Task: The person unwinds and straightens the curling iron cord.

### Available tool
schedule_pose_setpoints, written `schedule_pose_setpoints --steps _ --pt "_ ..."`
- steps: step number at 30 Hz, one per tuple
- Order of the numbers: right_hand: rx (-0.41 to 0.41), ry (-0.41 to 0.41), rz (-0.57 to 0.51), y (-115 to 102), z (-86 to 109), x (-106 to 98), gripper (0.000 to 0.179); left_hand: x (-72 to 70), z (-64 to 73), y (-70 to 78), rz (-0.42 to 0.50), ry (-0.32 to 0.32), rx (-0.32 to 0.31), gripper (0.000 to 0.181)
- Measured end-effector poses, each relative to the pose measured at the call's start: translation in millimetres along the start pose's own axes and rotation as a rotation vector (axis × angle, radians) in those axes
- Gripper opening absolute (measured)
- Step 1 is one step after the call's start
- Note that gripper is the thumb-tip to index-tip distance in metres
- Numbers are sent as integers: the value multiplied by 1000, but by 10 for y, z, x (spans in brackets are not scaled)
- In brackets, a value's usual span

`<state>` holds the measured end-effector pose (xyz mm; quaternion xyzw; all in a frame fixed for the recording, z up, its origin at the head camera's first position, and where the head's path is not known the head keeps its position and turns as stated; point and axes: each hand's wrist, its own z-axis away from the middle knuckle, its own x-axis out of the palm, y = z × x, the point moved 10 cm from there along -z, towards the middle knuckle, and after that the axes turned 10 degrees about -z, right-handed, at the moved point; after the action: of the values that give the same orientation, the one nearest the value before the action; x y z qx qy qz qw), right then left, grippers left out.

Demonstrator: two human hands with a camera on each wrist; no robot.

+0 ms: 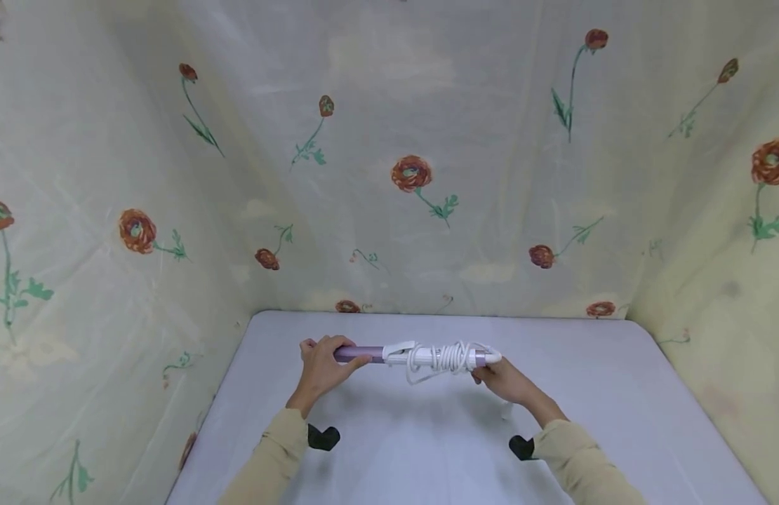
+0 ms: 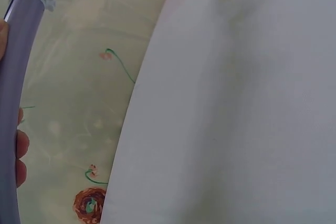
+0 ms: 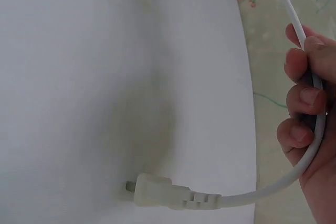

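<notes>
A curling iron [image 1: 364, 354] with a purple barrel and a white clamp lever is held level above the white table. My left hand [image 1: 326, 365] grips the purple barrel [image 2: 21, 77] at its left end, fingers curled round it. White cord [image 1: 454, 358] is wound in several loops about the handle on the right. At that end, my right hand [image 1: 506, 381] holds the cord's loose length [image 3: 318, 82] within curled fingers. Below this hand dangles the white plug [image 3: 152, 190], its prongs pointing left in the right wrist view.
A white table [image 1: 402, 449] lies beneath both hands. Floral cloth [image 1: 377, 210] hangs behind it and along both sides. Dark heart-shaped pieces [image 1: 323, 438] show beside both cuffs.
</notes>
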<state>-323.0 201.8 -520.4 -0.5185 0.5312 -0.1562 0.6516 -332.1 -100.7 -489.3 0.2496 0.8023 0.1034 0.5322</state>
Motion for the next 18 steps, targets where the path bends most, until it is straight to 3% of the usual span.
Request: schedule_pose_setpoints --steps 3,8,13,18 --pt "32 -18 43 -21 -7 94 15 -28 -39 -30 -20 17 -33 48" --pt "2 -48 169 -125 27 255 15 -48 -56 -77 -62 32 -74 52" --pt "-11 -79 148 -211 139 450 15 -70 -63 -86 -80 43 -88 54" --pt "-80 -120 121 -426 282 692 24 -73 -79 -74 -92 49 -97 56"
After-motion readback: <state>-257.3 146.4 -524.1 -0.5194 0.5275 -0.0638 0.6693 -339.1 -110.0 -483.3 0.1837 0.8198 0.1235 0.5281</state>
